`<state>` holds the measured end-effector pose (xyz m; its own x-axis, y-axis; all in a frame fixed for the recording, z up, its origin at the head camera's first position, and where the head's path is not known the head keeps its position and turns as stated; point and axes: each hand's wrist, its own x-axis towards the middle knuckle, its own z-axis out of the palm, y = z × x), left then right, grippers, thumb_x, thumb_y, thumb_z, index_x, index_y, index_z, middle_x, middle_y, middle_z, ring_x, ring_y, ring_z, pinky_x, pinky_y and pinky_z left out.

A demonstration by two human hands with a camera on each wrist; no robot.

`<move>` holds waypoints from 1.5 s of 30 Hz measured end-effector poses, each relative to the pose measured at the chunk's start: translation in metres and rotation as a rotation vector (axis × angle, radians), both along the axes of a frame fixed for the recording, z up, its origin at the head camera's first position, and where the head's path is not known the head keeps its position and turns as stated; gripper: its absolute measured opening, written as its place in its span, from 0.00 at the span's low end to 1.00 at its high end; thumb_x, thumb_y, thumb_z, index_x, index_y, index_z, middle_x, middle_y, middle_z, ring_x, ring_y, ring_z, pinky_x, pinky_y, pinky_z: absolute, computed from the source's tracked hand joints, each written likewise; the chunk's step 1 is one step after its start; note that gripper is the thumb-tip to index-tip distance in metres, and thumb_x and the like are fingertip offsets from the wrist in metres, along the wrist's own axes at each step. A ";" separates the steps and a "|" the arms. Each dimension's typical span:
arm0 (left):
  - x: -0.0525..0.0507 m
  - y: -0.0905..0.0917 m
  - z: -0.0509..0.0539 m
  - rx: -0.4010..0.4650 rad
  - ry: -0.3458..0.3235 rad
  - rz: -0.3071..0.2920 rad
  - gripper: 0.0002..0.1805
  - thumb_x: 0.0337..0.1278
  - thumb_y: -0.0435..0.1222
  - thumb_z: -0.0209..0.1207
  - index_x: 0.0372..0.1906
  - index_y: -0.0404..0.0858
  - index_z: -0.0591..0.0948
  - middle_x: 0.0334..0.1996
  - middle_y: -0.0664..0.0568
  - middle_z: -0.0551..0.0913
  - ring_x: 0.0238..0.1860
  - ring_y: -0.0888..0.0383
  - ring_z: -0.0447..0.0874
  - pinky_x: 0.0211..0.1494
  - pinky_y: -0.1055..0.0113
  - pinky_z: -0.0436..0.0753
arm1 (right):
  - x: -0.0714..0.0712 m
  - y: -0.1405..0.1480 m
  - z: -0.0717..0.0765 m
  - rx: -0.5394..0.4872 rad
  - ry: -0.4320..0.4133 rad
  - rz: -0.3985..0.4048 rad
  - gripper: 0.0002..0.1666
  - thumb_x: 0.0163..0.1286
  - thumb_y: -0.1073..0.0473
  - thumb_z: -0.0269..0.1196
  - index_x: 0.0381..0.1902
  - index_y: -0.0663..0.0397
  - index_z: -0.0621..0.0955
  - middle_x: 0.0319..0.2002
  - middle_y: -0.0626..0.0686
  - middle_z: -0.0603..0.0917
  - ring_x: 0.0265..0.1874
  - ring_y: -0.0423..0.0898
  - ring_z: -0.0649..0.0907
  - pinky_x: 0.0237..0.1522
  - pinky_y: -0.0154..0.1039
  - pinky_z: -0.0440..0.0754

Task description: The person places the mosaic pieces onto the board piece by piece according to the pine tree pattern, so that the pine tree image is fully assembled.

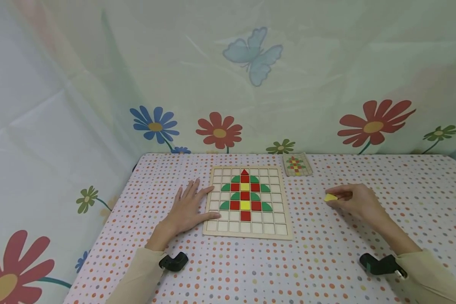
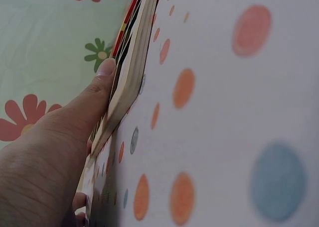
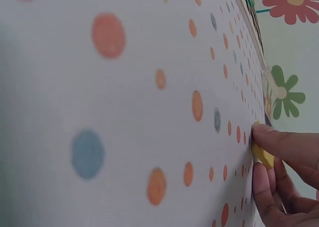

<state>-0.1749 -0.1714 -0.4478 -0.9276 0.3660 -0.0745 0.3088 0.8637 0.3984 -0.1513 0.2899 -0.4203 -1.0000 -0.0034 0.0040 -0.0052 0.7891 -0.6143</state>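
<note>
A wooden grid board (image 1: 228, 228) lies on the table, with red, green and yellow blocks set in its squares in a tree-like pattern topped by a red triangle. My left hand (image 1: 188, 210) lies at the board's left edge with its fingers spread. Its thumb (image 2: 102, 80) rests on the board's rim. Right of the board, my right hand (image 1: 359, 204) pinches a small yellow block (image 1: 330, 197) between thumb and fingers, close to the tabletop. Fingers partly cover the yellow block (image 3: 262, 155) in the right wrist view, so its full shape is hidden.
Behind the board's right corner lies a small pattern card (image 1: 297, 164) printed with a similar tree. A dotted cloth (image 1: 251, 270) covers the table. At the table's far edge hangs a flowered curtain (image 1: 311, 84).
</note>
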 end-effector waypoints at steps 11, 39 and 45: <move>-0.002 0.000 -0.001 0.000 -0.003 0.000 0.50 0.59 0.67 0.64 0.82 0.52 0.64 0.84 0.37 0.46 0.84 0.38 0.38 0.82 0.35 0.39 | 0.007 -0.015 0.006 -0.035 0.090 0.029 0.15 0.57 0.69 0.78 0.43 0.68 0.89 0.40 0.64 0.88 0.37 0.56 0.87 0.28 0.30 0.79; -0.002 0.002 -0.002 -0.031 -0.007 0.006 0.50 0.59 0.69 0.62 0.82 0.54 0.64 0.85 0.38 0.46 0.85 0.39 0.38 0.82 0.36 0.38 | 0.015 -0.169 0.011 -0.303 0.005 0.512 0.07 0.63 0.68 0.75 0.39 0.54 0.93 0.34 0.44 0.88 0.34 0.40 0.79 0.35 0.31 0.82; -0.002 0.001 -0.001 -0.034 -0.011 0.009 0.50 0.59 0.69 0.62 0.82 0.54 0.63 0.85 0.39 0.46 0.85 0.40 0.37 0.83 0.37 0.38 | 0.017 -0.175 0.005 -0.313 -0.021 0.497 0.06 0.62 0.69 0.76 0.36 0.54 0.92 0.33 0.44 0.85 0.33 0.39 0.79 0.36 0.31 0.84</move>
